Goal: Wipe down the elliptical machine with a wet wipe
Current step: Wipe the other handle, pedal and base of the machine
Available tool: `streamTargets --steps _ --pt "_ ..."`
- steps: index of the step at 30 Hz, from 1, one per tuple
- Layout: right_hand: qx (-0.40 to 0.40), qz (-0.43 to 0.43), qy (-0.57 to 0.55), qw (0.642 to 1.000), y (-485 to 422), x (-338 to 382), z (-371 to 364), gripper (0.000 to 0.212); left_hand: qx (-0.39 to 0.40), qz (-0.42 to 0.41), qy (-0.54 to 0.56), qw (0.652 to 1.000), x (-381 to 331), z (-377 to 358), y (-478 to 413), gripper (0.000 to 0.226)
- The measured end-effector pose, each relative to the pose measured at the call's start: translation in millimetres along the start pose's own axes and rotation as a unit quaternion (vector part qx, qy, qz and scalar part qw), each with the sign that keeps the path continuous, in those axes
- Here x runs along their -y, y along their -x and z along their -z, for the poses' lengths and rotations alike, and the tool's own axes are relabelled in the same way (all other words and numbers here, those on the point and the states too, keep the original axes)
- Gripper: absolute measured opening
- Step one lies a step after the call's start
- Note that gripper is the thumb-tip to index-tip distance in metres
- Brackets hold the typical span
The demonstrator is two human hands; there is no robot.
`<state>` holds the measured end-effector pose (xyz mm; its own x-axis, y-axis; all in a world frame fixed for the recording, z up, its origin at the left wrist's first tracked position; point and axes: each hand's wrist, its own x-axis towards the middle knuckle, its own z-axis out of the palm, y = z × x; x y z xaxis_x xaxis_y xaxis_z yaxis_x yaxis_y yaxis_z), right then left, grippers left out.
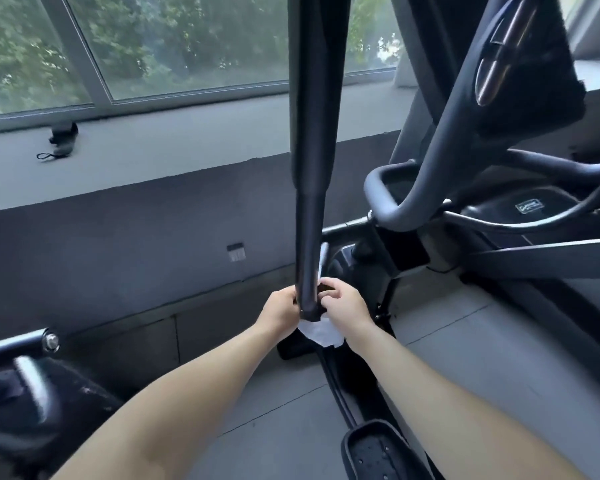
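low, right hand pinches wipe at bar end

Between left hand and right hand stands the upright bar; machine frame blocks beyond; open floor lies right.

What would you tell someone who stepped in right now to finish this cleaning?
Left hand: grips the wet wipe against the low end of the upright bar.
Right hand: pinches the same wipe from the other side.
Wipe: wrapped round the bar's low end, with a loose part hanging below.
Done: the picture does not show which parts are already wiped.
Left, probably: the rest of this bar, the curved handlebar and the pedal.
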<state>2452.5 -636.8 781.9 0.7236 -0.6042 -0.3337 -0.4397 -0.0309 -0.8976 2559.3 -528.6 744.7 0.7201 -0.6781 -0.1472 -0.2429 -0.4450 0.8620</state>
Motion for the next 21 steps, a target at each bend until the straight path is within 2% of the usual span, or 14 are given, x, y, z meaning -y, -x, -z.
streamTargets --steps 2,6,11,13,16,18,21 --pt "-0.006 -0.009 0.001 1.0 -4 0 -5 0.049 0.031 -0.013 -0.039 0.999 1 4 -13 0.025" --pt "-0.029 -0.019 0.01 0.999 -2 0 -14 0.037 0.091 -0.039 -0.102 0.99 -3 13 -34 0.037" --pt "-0.06 -0.03 0.016 0.998 4 3 -21 0.037 0.117 -0.055 -0.121 0.984 -11 19 -56 0.029" --pt "-0.066 -0.055 -0.013 0.996 5 4 -24 0.037 0.126 -0.062 -0.123 0.982 -12 18 -64 0.022" --pt "-0.074 -0.059 -0.024 0.995 10 4 -27 0.029 0.117 -0.06 -0.111 0.985 -10 18 -63 0.021" --pt "-0.084 -0.044 -0.005 0.996 13 5 -30 0.025 0.089 -0.055 -0.085 0.991 -3 18 -56 0.03" --pt "-0.103 -0.048 0.001 0.994 12 4 -35 0.041 0.062 -0.07 -0.071 0.993 10 17 -49 0.023"
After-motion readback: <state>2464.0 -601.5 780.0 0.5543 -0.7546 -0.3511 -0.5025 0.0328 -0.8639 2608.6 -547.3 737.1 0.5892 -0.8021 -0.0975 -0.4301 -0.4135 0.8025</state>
